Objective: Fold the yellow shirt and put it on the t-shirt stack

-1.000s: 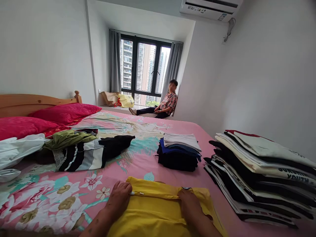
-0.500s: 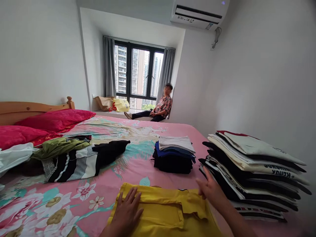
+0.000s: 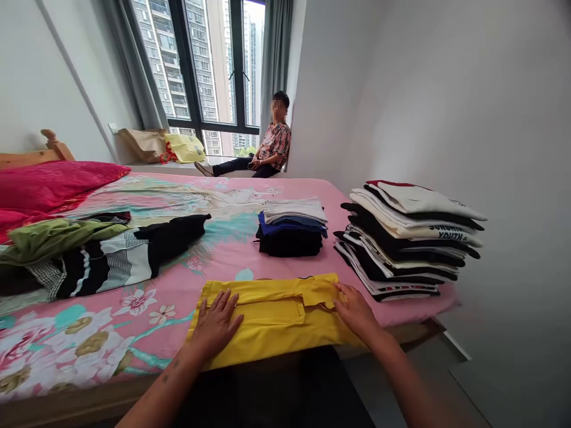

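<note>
Room: by a window [image 3: 238, 65] with grey curtains [image 3: 277, 47], a sill is occupied by a seated person [image 3: 274, 145], a paper bag [image 3: 143, 145] and a yellow bag [image 3: 185, 148].
Bed: a pink floral sheet [image 3: 232, 252] is spread across it; red pillows [image 3: 75, 175] are set at its left edge.
Yellow garment [image 3: 267, 342]: laid at the bed's near edge, its upper part folded over, a loose flap bunched toward its right end.
Left hand [image 3: 216, 324]: opened flat, pressed on the garment's left part.
Right hand [image 3: 357, 312]: fingers bent at the garment's right end; whether cloth is pinched cannot be told.
Stacks: a tall clothes stack [image 3: 405, 238] is placed near the near right corner; a low stack [image 3: 292, 229] is placed beyond the garment.
Loose clothes [image 3: 129, 258]: heaped toward the left edge.
</note>
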`<state>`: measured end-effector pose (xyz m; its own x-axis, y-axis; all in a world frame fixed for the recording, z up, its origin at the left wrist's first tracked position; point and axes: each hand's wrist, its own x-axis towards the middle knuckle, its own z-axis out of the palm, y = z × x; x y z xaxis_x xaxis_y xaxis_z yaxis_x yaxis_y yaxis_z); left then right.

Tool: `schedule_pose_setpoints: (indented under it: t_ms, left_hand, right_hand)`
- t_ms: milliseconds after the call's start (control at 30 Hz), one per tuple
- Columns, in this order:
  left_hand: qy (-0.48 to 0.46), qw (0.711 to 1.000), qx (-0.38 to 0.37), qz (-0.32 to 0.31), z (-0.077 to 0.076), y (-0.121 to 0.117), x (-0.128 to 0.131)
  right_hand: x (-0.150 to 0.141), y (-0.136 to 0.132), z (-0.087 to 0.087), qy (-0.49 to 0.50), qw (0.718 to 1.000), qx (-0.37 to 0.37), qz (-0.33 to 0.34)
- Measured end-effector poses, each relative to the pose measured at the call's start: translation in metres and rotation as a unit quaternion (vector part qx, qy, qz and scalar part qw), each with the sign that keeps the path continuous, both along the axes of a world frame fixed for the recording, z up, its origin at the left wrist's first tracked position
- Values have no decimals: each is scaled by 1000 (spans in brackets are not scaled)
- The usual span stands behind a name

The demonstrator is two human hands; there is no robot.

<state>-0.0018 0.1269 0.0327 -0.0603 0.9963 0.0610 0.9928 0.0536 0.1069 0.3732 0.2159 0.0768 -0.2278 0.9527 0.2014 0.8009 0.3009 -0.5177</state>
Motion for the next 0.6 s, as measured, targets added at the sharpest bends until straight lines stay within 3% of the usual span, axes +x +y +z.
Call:
schedule_pose_setpoints:
  t_ms: [200,400,600]
  left_hand:
    - [-7,999,31,12,7,6,19]
    - [-92,976,105,-164,21,28,84]
    - [-125,956,124,-236,41,56,162]
  right_hand:
    - [13,-8,-20,-48,999,7,5]
    - [5,-12,-27,-78,992,92,27]
    - [-5,-1,-4,-41,990,136,15]
